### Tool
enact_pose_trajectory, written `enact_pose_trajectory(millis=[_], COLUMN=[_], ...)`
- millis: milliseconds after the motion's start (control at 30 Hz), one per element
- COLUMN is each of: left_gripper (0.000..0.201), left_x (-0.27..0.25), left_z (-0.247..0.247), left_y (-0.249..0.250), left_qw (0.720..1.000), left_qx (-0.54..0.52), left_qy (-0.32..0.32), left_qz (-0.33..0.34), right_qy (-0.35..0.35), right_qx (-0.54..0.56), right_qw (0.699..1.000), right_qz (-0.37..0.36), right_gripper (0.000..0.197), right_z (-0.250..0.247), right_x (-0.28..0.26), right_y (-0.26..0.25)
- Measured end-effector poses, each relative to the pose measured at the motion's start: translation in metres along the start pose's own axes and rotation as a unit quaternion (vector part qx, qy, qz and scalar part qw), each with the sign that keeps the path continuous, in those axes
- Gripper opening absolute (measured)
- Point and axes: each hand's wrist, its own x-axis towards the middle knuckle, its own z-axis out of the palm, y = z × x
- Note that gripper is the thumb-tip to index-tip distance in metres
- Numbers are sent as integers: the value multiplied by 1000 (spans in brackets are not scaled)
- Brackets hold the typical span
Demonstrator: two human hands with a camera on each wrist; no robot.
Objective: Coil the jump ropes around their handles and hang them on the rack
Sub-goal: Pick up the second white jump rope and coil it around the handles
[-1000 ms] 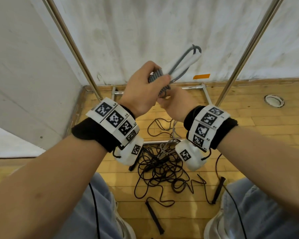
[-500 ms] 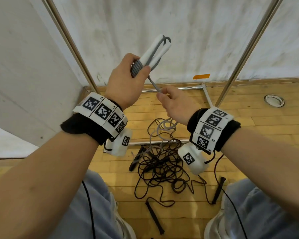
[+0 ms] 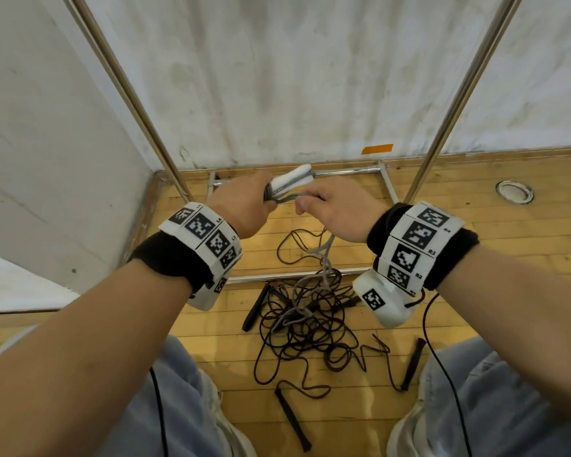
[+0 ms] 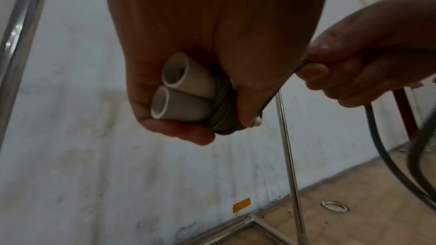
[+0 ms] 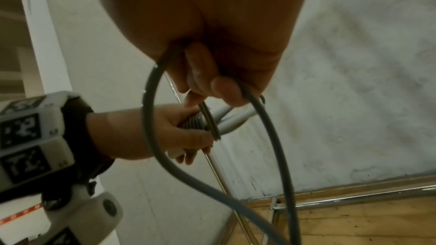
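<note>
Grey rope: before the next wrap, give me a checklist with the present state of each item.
1. Left hand grips both white handles together: ok.
2. Turns already on the handles sit tight, side by side: ok.
3. Right hand pinches the grey rope close to the handles: ok.
4. Slack free of the black ropes on the floor: not ok; it trails into that pile.
5. How much rope is left to wrap: cannot tell.
6. Rack top bar in reach: cannot tell; only uprights and base show.
</note>
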Motion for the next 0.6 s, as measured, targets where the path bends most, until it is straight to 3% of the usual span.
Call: enact_pose_trajectory(millis=[100,167,333,600], left_gripper=[20,21,42,26], left_x=[-2,-4,-9,-17], left_z=[4,6,9,0], left_y=[6,9,18,22], left_qw=[999,998,989,992], left_qx=[34,65,117,51], left_qy=[-9,9,52,33], left_qz=[-2,27,69,110], right_qy=[6,47,100,122], right_qx=[37,30,-77,-81], right_qw=[999,998,992,988], right_qz=[-2,-4,13,55], right_gripper=[25,30,42,44], right_z=[-6,-13,-25,-46], right_x=[-1,0,6,14], right_y=[-1,-1,2,19])
